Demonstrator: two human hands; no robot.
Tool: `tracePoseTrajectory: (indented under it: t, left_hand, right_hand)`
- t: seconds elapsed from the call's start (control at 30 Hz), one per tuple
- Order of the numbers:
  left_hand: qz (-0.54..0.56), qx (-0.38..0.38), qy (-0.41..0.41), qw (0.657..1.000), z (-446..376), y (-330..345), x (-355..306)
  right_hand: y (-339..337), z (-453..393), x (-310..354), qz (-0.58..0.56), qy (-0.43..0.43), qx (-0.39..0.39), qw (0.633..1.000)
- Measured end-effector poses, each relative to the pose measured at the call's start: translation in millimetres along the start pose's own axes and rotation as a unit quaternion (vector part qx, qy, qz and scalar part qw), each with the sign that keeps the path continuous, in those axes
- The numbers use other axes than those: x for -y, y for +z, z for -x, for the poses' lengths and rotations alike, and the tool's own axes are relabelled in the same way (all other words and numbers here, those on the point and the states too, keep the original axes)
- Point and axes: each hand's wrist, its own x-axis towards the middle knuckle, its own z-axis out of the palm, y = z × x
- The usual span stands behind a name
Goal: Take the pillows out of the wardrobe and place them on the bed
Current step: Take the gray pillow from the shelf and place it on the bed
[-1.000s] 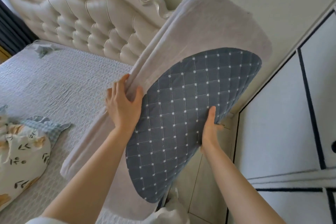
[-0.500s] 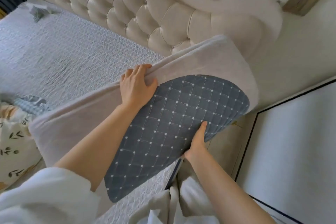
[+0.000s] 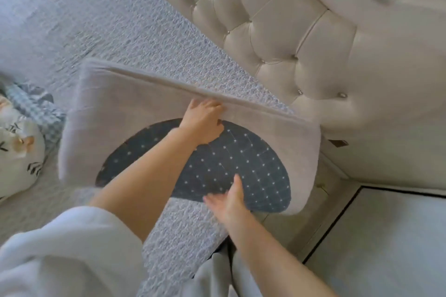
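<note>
Gripping far seam of pale grey rectangular pillow with dark blue quilted half-round panel [image 3: 149, 128], left hand [image 3: 204, 123] had fingers curled over edge. Right hand [image 3: 229, 198], fingers spread, pressed panel's near edge. Pillow lay over textured grey bedspread [image 3: 96, 19], near tufted cream headboard [image 3: 301, 38]. Floral pillow [image 3: 17, 152] lay beside.

Soft, even daylight fills the scene, brightest at the upper left of the frame, where the textured pale grey bed cover [image 3: 101, 19] washes out towards white. The cream tufted leather headboard [image 3: 289, 38] carries gentle sheen on its padded swells and shallow shadow in its seams. Motion blur softens the whole frame, most of all the left edge of the beige pillow with a dark blue quilted oval patch [image 3: 115, 108]. Wide-angle distortion bends lines near the lower right corner.
</note>
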Motion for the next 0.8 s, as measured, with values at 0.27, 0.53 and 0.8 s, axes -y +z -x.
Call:
tracePoseTrajectory:
  t: [0.27, 0.53, 0.8]
  left_hand:
    - [0.184, 0.227, -0.278, 0.915, 68.5, 143.7, 49.5]
    - [0.523, -0.103, -0.502, 0.681, 60.0, 170.9, -1.1]
    - [0.635, -0.172, -0.655, 0.371, 25.0, 188.2, -6.9]
  right_hand:
    - [39.8, -38.7, 167.3, 0.652, -0.303, -0.099, 0.688]
    - [82.2, -73.6, 190.8, 0.860, -0.407, -0.055, 0.303]
    - [114.3, -111.7, 198.8, 0.908, -0.392, -0.043, 0.141]
